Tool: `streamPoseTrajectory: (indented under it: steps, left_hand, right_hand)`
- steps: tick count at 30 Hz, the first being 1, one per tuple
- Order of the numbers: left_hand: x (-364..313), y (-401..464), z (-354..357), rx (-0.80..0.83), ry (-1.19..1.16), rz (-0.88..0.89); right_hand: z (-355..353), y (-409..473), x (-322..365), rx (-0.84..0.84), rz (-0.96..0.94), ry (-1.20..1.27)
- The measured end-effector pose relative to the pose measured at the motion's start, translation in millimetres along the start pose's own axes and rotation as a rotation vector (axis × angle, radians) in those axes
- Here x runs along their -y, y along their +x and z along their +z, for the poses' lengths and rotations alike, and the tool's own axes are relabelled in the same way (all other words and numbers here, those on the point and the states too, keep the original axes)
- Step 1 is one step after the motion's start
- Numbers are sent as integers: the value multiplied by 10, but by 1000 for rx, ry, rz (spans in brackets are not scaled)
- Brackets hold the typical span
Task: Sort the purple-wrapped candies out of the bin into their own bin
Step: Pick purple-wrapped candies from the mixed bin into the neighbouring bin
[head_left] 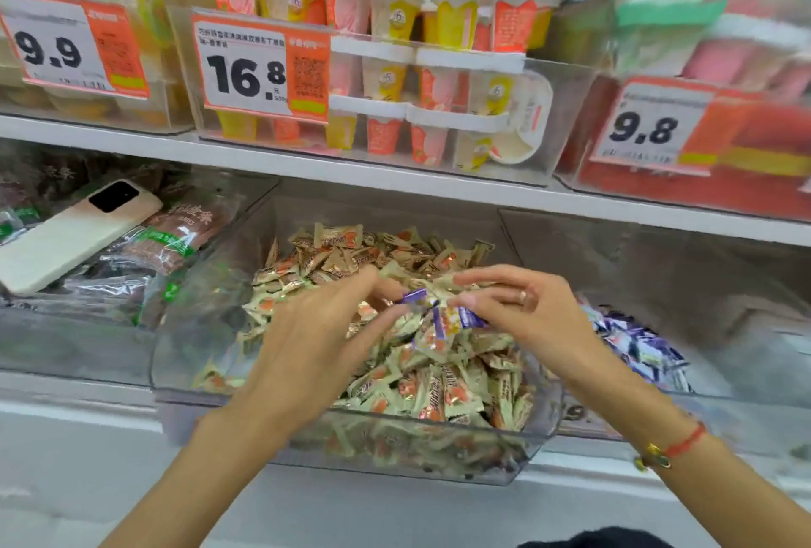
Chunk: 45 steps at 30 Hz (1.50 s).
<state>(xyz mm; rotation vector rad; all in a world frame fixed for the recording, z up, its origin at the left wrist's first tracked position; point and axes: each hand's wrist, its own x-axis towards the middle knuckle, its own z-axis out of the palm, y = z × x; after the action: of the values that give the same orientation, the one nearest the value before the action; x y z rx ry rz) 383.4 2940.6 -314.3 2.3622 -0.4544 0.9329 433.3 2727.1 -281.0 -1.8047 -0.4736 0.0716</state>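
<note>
my right hand (518, 310) pinches purple candies (471, 317) over the middle bin (395, 451). my left hand (324, 328) is curled by a purple one (414, 296), i can't tell if it grips. i should pinch tight, then drop them in the purple bin (746, 372) just beside.

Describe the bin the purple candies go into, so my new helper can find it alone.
Start at the white shelf edge under the 16.8 price tag. Below it sits a clear bin of cream-and-orange candies, where both hands are working. The target bin is the clear one directly to its right, the only one holding purple-and-white wrapped candies.
</note>
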Motion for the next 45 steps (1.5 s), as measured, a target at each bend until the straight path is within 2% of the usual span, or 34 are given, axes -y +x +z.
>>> streamPoseTrajectory:
  steps: [2,5,8,11,13,17,20,22,24,27,29,32,35,37,41,45]
  left_hand:
    - [-217,218,187,7,-113,-53]
    - [-577,579,542,73,-179,-5]
    - [-859,865,947,196,-105,67]
    - [-920,973,1248,342,2,76]
    - [-861,963,1247,343,26,56]
    - [-545,702,746,191,103,15]
    - [-205,349,164,-45,246,-13]
    - [51,109,-148,-159,353,-100]
    - [293,-121,-391,-198,457,-236]
    - [547,-390,-635,-140,487,-504]
    - [619,-476,-713,-93,426,-643]
    - [649,-518,-750,-105,336,-725]
    - [659,-525,-764,-59,367,-725]
    - [674,-522,-769,-49,388,-715]
    - [681,-530,-783,-59,393,-688]
    - [644,-526,-763,-95,363,-690]
  right_hand:
    - [-358,-138,-111,-251,-127,-61]
    - [-836,-240,-355,-523,-229,-255]
    - [-1159,-207,-573,-584,-230,-529]
    - [-1310,-166,-679,-460,-134,-723]
    - [-1329,-185,-681,-412,-97,-761]
    - [-1170,-264,-592,-373,-178,-709]
    - [-803,-224,-372,-248,-318,-662]
    - [-477,-114,-199,-100,-407,-656]
    - [-108,55,-58,74,-457,-718]
    - [511,391,48,353,-502,-894]
    - [903,632,15,460,-563,-995]
    - [1399,995,-193,479,-662,-1126]
    - [1674,1234,-454,465,-508,-1335]
    - [1730,1298,-562,399,-496,-1393]
    - [1712,1412,-574,334,-553,-1313]
    - [1632,1479,-524,314,-475,-1140]
